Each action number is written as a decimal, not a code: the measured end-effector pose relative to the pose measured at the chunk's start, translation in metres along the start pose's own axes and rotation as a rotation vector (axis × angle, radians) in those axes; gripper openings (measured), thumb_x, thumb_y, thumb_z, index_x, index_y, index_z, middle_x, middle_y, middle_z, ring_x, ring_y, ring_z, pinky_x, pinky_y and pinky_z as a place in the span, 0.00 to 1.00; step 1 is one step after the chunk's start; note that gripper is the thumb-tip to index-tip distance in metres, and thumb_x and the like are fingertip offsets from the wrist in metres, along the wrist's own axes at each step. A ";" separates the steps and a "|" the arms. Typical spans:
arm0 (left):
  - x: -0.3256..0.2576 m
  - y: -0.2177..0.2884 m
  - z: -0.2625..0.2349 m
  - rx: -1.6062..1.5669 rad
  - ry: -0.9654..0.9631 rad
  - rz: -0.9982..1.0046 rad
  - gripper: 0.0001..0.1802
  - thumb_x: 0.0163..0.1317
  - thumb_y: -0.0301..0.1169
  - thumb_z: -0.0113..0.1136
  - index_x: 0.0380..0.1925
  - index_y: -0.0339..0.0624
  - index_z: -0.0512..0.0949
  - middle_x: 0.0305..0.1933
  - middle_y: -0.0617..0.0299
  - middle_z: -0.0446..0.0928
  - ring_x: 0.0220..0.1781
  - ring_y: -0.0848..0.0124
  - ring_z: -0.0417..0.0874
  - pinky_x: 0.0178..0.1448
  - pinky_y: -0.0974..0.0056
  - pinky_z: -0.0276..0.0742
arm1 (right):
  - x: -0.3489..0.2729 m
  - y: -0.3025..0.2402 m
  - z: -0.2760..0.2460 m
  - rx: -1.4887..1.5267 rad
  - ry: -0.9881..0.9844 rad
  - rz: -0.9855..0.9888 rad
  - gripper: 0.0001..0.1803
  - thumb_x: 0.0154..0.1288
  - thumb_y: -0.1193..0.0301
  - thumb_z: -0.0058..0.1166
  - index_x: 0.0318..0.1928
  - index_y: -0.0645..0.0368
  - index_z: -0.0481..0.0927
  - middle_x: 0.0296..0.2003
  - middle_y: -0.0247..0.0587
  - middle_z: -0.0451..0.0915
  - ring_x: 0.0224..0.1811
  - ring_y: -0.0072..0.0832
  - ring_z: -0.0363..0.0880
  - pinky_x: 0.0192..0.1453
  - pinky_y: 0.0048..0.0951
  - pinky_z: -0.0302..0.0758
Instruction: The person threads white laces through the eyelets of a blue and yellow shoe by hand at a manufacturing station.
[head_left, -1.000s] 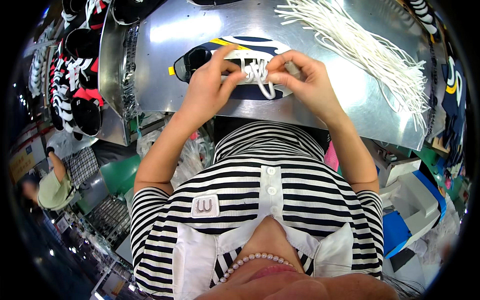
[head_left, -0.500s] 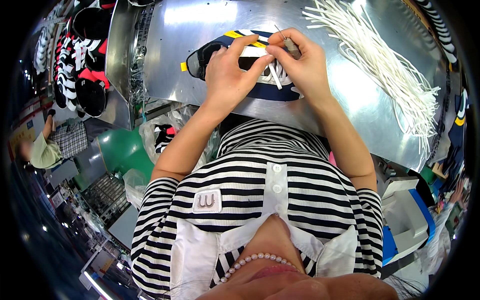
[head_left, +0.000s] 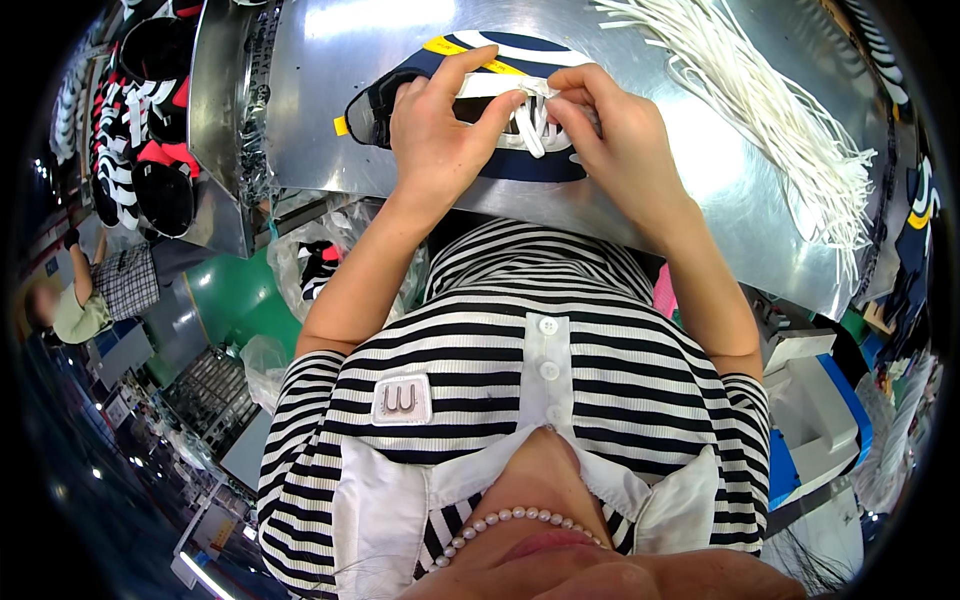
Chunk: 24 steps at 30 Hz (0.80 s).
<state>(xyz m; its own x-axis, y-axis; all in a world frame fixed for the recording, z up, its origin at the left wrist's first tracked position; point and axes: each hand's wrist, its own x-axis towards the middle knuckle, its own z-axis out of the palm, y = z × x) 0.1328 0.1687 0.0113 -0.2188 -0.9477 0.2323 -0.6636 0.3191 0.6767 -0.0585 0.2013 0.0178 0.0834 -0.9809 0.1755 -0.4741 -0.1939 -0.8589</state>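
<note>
A navy shoe upper with white and yellow trim lies on its side on the metal table, its black collar toward the left. My left hand grips its eyelet edge, the thumb inside the opening and the index finger along the outside. A white shoelace runs through the eyelet row, and a loose end hangs over the opening. My right hand pinches the lace at the eyelets between thumb and index finger. Its curled fingers hide whatever else it may hold.
Loose white laces lie in a long bundle on the right of the metal table. Red, black and white shoe uppers are stacked at the left. A blue-and-white box stands at lower right. Another person is farther left.
The upper and both hands appear slightly farther left and up. The thin pointed tool that stuck up from my right hand no longer shows. My right fingertips have come down onto the eyelets.
</note>
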 end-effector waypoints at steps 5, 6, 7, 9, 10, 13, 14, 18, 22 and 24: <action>-0.007 0.008 -0.004 0.012 -0.026 0.049 0.22 0.55 0.29 0.71 0.52 0.43 0.81 0.41 0.62 0.85 0.36 0.71 0.79 0.47 0.68 0.73 | 0.013 -0.005 -0.010 -0.239 -0.163 -0.112 0.15 0.63 0.70 0.58 0.47 0.65 0.73 0.29 0.48 0.83 0.33 0.44 0.84 0.36 0.39 0.78; -0.010 0.008 -0.005 0.011 -0.032 0.078 0.22 0.55 0.28 0.70 0.52 0.43 0.81 0.41 0.62 0.85 0.35 0.71 0.78 0.46 0.68 0.73 | 0.015 -0.006 -0.010 -0.306 -0.202 -0.145 0.16 0.63 0.71 0.58 0.47 0.66 0.72 0.29 0.49 0.83 0.33 0.44 0.84 0.37 0.40 0.79; -0.014 0.009 -0.004 0.006 -0.047 0.106 0.23 0.55 0.27 0.69 0.53 0.43 0.80 0.40 0.63 0.85 0.34 0.71 0.77 0.45 0.68 0.72 | 0.018 -0.010 -0.007 -0.361 -0.230 -0.143 0.17 0.62 0.72 0.57 0.48 0.67 0.71 0.29 0.50 0.83 0.34 0.44 0.84 0.37 0.41 0.79; -0.017 0.015 -0.002 0.030 -0.071 0.170 0.23 0.57 0.24 0.65 0.55 0.42 0.79 0.41 0.61 0.84 0.32 0.70 0.73 0.40 0.68 0.70 | 0.026 -0.020 0.006 -0.472 -0.287 -0.135 0.18 0.61 0.73 0.56 0.49 0.69 0.70 0.29 0.51 0.83 0.35 0.45 0.84 0.38 0.42 0.79; -0.015 0.015 -0.003 0.033 -0.070 0.118 0.23 0.57 0.24 0.65 0.55 0.41 0.79 0.42 0.61 0.84 0.32 0.70 0.74 0.41 0.68 0.71 | 0.026 -0.013 0.016 -0.493 -0.238 -0.238 0.19 0.59 0.74 0.56 0.50 0.69 0.69 0.30 0.50 0.83 0.36 0.46 0.84 0.39 0.44 0.80; -0.013 0.008 -0.005 -0.106 -0.083 0.050 0.24 0.59 0.22 0.63 0.57 0.38 0.77 0.46 0.60 0.82 0.40 0.74 0.80 0.48 0.69 0.76 | 0.030 -0.010 0.016 -0.481 -0.241 -0.195 0.18 0.62 0.72 0.54 0.50 0.68 0.70 0.31 0.52 0.83 0.38 0.48 0.84 0.40 0.45 0.79; -0.013 0.006 -0.005 -0.180 -0.112 0.009 0.24 0.60 0.22 0.63 0.58 0.38 0.76 0.47 0.60 0.82 0.42 0.75 0.80 0.49 0.70 0.76 | 0.028 -0.017 -0.005 -0.451 -0.349 -0.042 0.16 0.65 0.70 0.52 0.50 0.67 0.71 0.32 0.52 0.83 0.39 0.48 0.84 0.41 0.46 0.78; -0.005 -0.002 -0.004 -0.372 -0.100 -0.104 0.24 0.61 0.20 0.64 0.59 0.37 0.75 0.49 0.60 0.80 0.47 0.78 0.81 0.52 0.74 0.77 | 0.012 -0.015 -0.050 -0.130 -0.190 0.093 0.16 0.68 0.67 0.55 0.54 0.59 0.77 0.28 0.43 0.79 0.29 0.31 0.78 0.34 0.31 0.73; 0.005 0.015 0.010 -0.446 -0.051 -0.164 0.25 0.61 0.20 0.65 0.59 0.37 0.73 0.47 0.61 0.79 0.47 0.78 0.80 0.52 0.74 0.77 | 0.000 0.017 -0.013 0.020 0.102 0.043 0.14 0.65 0.65 0.58 0.48 0.57 0.80 0.30 0.43 0.84 0.27 0.32 0.84 0.31 0.29 0.75; 0.011 0.019 0.014 -0.492 -0.069 -0.191 0.26 0.60 0.21 0.65 0.59 0.38 0.73 0.46 0.62 0.79 0.46 0.78 0.79 0.51 0.74 0.77 | -0.002 0.022 0.005 -0.111 0.242 -0.047 0.13 0.62 0.67 0.60 0.47 0.54 0.81 0.28 0.39 0.84 0.28 0.29 0.85 0.32 0.26 0.77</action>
<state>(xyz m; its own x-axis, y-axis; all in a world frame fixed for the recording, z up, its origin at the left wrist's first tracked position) 0.1083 0.1644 0.0170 -0.1840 -0.9822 0.0377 -0.2855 0.0901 0.9541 -0.0649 0.1988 -0.0035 -0.0982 -0.9369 0.3354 -0.5688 -0.2237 -0.7915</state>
